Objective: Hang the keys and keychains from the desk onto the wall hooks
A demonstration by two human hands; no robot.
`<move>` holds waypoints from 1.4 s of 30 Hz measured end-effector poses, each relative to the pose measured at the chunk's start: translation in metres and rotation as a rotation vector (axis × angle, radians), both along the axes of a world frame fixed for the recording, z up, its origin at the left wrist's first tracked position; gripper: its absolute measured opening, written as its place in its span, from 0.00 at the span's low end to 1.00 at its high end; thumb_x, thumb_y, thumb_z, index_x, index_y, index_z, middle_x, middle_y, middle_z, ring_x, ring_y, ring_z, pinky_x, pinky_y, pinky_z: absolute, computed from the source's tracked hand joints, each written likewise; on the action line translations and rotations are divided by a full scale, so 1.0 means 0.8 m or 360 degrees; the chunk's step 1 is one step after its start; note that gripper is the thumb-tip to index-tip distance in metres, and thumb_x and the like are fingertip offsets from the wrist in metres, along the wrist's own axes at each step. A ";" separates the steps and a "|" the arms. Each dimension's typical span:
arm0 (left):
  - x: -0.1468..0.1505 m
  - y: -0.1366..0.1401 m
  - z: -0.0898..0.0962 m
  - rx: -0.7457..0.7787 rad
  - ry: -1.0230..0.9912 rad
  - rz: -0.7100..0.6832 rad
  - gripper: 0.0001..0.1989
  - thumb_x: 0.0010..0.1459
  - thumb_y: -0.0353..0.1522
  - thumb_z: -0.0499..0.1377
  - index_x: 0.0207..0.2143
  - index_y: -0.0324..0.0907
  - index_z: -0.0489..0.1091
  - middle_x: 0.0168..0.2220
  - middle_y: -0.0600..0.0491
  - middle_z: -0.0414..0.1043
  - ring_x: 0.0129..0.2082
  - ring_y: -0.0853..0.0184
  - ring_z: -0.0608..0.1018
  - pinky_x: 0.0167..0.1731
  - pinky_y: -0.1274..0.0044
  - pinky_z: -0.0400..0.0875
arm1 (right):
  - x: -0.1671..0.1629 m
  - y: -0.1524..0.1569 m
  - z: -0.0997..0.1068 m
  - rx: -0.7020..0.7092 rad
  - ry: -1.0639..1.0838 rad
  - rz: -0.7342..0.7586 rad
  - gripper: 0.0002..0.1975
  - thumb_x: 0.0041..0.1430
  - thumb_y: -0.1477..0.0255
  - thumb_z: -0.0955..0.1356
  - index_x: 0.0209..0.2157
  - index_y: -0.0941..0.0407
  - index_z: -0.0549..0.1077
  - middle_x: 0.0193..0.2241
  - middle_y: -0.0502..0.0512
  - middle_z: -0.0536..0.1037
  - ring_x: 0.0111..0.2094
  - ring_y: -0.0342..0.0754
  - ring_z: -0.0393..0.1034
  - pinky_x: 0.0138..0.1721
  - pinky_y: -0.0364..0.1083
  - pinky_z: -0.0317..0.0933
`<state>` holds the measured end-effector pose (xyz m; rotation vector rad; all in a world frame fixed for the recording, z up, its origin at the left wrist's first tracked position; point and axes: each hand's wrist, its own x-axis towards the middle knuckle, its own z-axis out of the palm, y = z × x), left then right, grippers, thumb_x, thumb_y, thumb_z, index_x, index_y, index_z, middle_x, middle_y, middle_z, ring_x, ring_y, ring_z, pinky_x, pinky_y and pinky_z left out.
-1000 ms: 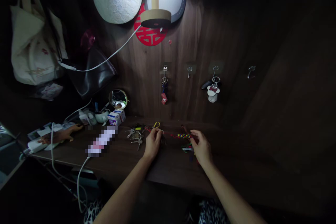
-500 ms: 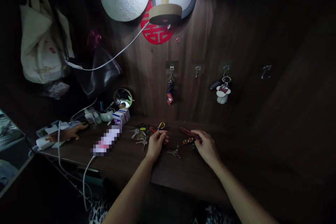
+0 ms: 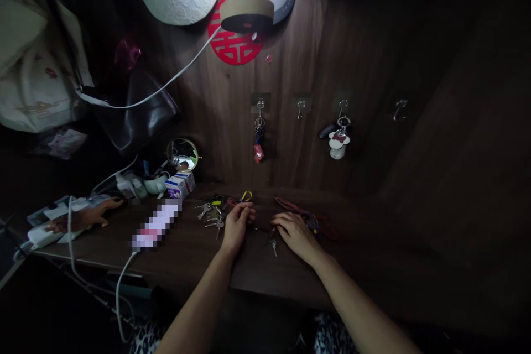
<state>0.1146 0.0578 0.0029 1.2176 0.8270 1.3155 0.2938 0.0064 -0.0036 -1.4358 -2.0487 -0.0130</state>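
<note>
My left hand (image 3: 235, 228) rests over the shelf with its fingers curled together; what they hold, if anything, is too small to make out. Just left of it lies a pile of loose keys (image 3: 215, 214) with a yellow loop (image 3: 246, 196) behind. My right hand (image 3: 297, 237) bends palm down, its fingertips closed on a small bunch of keys, with one silver key (image 3: 274, 248) sticking out toward me. A reddish-brown cord (image 3: 290, 204) runs behind this hand, its loop reaching out to the right. The hand covers part of the bunch.
Wall hooks (image 3: 301, 109) line the back panel; a red key fob (image 3: 258, 153) and a white bow-shaped keychain (image 3: 339, 141) hang there. A round mirror (image 3: 182, 155), a small box (image 3: 180, 185) and a phone (image 3: 157, 224) with a white cable (image 3: 119, 287) stand or lie at left.
My right hand has moved left and nearer, from the beaded strap and cord to the keys, whose silver key has turned. The left hand keeps its curl. The view has shifted right.
</note>
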 end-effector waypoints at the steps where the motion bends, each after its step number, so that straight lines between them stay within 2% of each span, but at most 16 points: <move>1: 0.001 -0.001 0.000 0.0017 0.0066 -0.0028 0.14 0.50 0.39 0.59 0.36 0.40 0.71 0.29 0.54 0.73 0.26 0.73 0.73 0.28 0.81 0.66 | 0.002 -0.001 0.001 0.0013 0.0002 -0.0029 0.10 0.57 0.77 0.62 0.34 0.52 0.73 0.37 0.52 0.76 0.42 0.49 0.68 0.46 0.52 0.59; 3: 0.003 -0.005 0.001 0.0117 0.0268 -0.0094 0.13 0.52 0.38 0.57 0.36 0.41 0.73 0.31 0.52 0.75 0.29 0.69 0.75 0.32 0.78 0.67 | 0.004 -0.004 0.003 0.0033 0.0024 -0.0061 0.07 0.59 0.72 0.62 0.32 0.52 0.71 0.33 0.52 0.76 0.39 0.49 0.69 0.42 0.51 0.60; 7: 0.007 -0.018 0.006 0.0515 0.0790 -0.0282 0.11 0.54 0.38 0.55 0.37 0.46 0.75 0.37 0.52 0.77 0.38 0.63 0.75 0.42 0.75 0.65 | 0.003 -0.007 0.006 0.0149 0.0196 -0.0052 0.09 0.62 0.70 0.58 0.34 0.52 0.69 0.32 0.53 0.75 0.37 0.48 0.70 0.39 0.49 0.61; 10: 0.010 -0.026 0.008 0.0760 0.0996 -0.0386 0.13 0.52 0.39 0.58 0.39 0.48 0.74 0.38 0.52 0.77 0.39 0.62 0.75 0.41 0.74 0.65 | 0.001 -0.009 0.007 0.0233 0.0308 -0.0061 0.10 0.63 0.68 0.57 0.34 0.52 0.68 0.32 0.53 0.75 0.36 0.48 0.70 0.39 0.47 0.62; 13: 0.011 -0.028 0.008 0.0851 0.1098 -0.0375 0.11 0.47 0.38 0.62 0.36 0.47 0.74 0.35 0.53 0.77 0.36 0.62 0.75 0.39 0.75 0.66 | -0.002 -0.012 0.009 0.0270 0.0380 -0.0047 0.10 0.63 0.68 0.57 0.33 0.53 0.68 0.31 0.54 0.74 0.35 0.48 0.70 0.39 0.46 0.62; 16: 0.010 -0.027 0.008 0.0797 0.1082 -0.0367 0.07 0.50 0.35 0.60 0.33 0.46 0.73 0.33 0.54 0.76 0.35 0.64 0.75 0.39 0.76 0.66 | -0.004 -0.015 0.012 0.0312 0.0448 -0.0052 0.10 0.63 0.68 0.57 0.33 0.53 0.67 0.31 0.54 0.74 0.35 0.47 0.70 0.38 0.46 0.63; 21: 0.011 -0.027 0.008 0.0694 0.0871 -0.0458 0.13 0.50 0.35 0.59 0.41 0.45 0.70 0.39 0.53 0.75 0.39 0.65 0.74 0.41 0.77 0.65 | -0.012 -0.017 0.015 0.0341 0.0487 -0.0056 0.09 0.62 0.68 0.58 0.33 0.53 0.68 0.31 0.54 0.75 0.35 0.47 0.71 0.37 0.45 0.64; 23: 0.011 -0.026 0.008 0.0670 0.0882 -0.0469 0.11 0.51 0.37 0.59 0.37 0.45 0.72 0.36 0.53 0.75 0.38 0.64 0.74 0.41 0.77 0.64 | -0.014 -0.016 0.015 0.0344 0.0482 -0.0032 0.09 0.62 0.69 0.58 0.33 0.53 0.68 0.30 0.54 0.75 0.34 0.47 0.71 0.37 0.45 0.64; 26: 0.009 -0.024 0.011 0.0530 0.0800 -0.0435 0.11 0.52 0.41 0.56 0.28 0.43 0.71 0.28 0.55 0.72 0.32 0.66 0.72 0.36 0.78 0.64 | -0.013 -0.015 0.014 0.0318 0.0529 -0.0043 0.07 0.60 0.69 0.60 0.35 0.53 0.69 0.30 0.53 0.75 0.33 0.47 0.71 0.37 0.46 0.65; 29: 0.003 -0.020 0.017 0.0400 0.0522 -0.0234 0.14 0.54 0.43 0.54 0.27 0.43 0.67 0.26 0.56 0.68 0.30 0.68 0.70 0.34 0.80 0.63 | -0.007 -0.017 0.013 0.0158 0.0542 -0.0124 0.10 0.55 0.70 0.65 0.40 0.52 0.69 0.31 0.51 0.76 0.33 0.47 0.72 0.37 0.46 0.66; 32: -0.001 -0.019 0.021 0.0364 0.0326 0.0003 0.15 0.53 0.45 0.54 0.26 0.43 0.65 0.26 0.57 0.67 0.31 0.68 0.69 0.36 0.79 0.63 | 0.001 -0.023 0.012 -0.0011 0.0499 -0.0131 0.14 0.52 0.72 0.66 0.42 0.49 0.69 0.36 0.49 0.77 0.37 0.47 0.73 0.40 0.47 0.65; 34: -0.002 -0.020 0.023 0.0334 0.0254 0.0037 0.15 0.53 0.46 0.54 0.26 0.43 0.64 0.25 0.57 0.66 0.30 0.69 0.70 0.36 0.79 0.64 | 0.008 -0.027 0.015 -0.0050 0.0515 -0.0147 0.14 0.51 0.72 0.66 0.42 0.48 0.70 0.39 0.49 0.77 0.41 0.48 0.72 0.43 0.48 0.64; 38: 0.002 -0.023 0.023 0.0216 0.0143 -0.0050 0.16 0.51 0.46 0.56 0.26 0.42 0.63 0.23 0.59 0.65 0.24 0.72 0.68 0.29 0.81 0.64 | 0.025 -0.032 0.037 -0.0148 0.0556 -0.0202 0.11 0.52 0.68 0.66 0.39 0.50 0.72 0.37 0.49 0.78 0.39 0.49 0.72 0.41 0.47 0.63; 42: 0.005 -0.024 0.020 0.0183 0.0219 -0.0144 0.16 0.48 0.45 0.59 0.27 0.41 0.66 0.23 0.59 0.64 0.19 0.75 0.64 0.21 0.83 0.61 | 0.041 -0.029 0.079 -0.0250 0.0653 -0.0093 0.12 0.53 0.65 0.66 0.38 0.52 0.74 0.34 0.49 0.78 0.36 0.48 0.72 0.38 0.45 0.63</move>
